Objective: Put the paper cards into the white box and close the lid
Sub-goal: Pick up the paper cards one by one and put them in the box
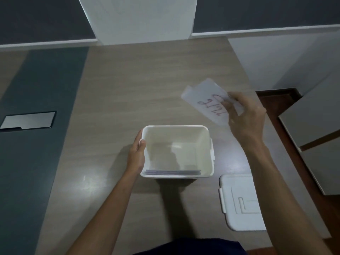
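An open white box stands on the wooden table in the middle of the head view. Several paper cards stand upright against its near wall. My left hand presses flat against the box's left side, thumb on the rim. My right hand is up and to the right of the box, pinching paper cards with red writing, held above the table. The white lid lies flat on the table to the right of the box, near the table's edge.
The wooden table runs back to a white pillar. A dark panel with a metal plate lies on the left. The table's right edge drops to a reddish-brown floor and pale furniture.
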Demonstrator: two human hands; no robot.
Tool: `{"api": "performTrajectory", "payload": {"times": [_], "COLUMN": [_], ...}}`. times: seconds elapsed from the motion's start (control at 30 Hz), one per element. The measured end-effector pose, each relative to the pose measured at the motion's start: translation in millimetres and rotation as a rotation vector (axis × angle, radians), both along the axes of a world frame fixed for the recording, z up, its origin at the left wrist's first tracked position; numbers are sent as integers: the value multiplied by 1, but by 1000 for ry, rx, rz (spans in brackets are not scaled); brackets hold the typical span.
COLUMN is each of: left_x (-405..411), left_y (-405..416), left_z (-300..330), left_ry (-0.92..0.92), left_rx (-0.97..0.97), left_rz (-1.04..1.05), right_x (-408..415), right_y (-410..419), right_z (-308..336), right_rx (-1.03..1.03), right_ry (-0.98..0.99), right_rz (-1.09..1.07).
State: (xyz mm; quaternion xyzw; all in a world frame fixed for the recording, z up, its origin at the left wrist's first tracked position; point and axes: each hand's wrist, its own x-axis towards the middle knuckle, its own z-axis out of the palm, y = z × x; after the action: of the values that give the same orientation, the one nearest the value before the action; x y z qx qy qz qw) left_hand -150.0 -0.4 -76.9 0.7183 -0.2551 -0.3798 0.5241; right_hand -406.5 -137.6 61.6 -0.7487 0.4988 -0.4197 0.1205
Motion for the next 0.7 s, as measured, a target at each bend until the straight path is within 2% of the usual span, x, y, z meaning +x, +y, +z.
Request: {"api": "performTrajectory", "payload": {"times": [0.1,0.23,0.33,0.47,0.6,0.7], "left_x": [2,5,3,3,3,1], "left_y": [-1,0,0,0,0,1], "left_z": [-4,-10,-7,-6,-8,-7], "left_ry": [14,41,51,51,5,-44], "left_rx": [9,15,9,1,26,37], "left_rz": [-1,-20,-4,-2,-13,-11], "right_x": [26,49,59,65,66,63], "right_y": [25,50,63,73,88,87], "right_z": [7,-24,-52,-79,-96,-98], "right_rx": [-10,108,323,469,703,757], "right_ry": [69,268,436,520,736,674], "right_rz": [206,443,497,529,685,676]}}
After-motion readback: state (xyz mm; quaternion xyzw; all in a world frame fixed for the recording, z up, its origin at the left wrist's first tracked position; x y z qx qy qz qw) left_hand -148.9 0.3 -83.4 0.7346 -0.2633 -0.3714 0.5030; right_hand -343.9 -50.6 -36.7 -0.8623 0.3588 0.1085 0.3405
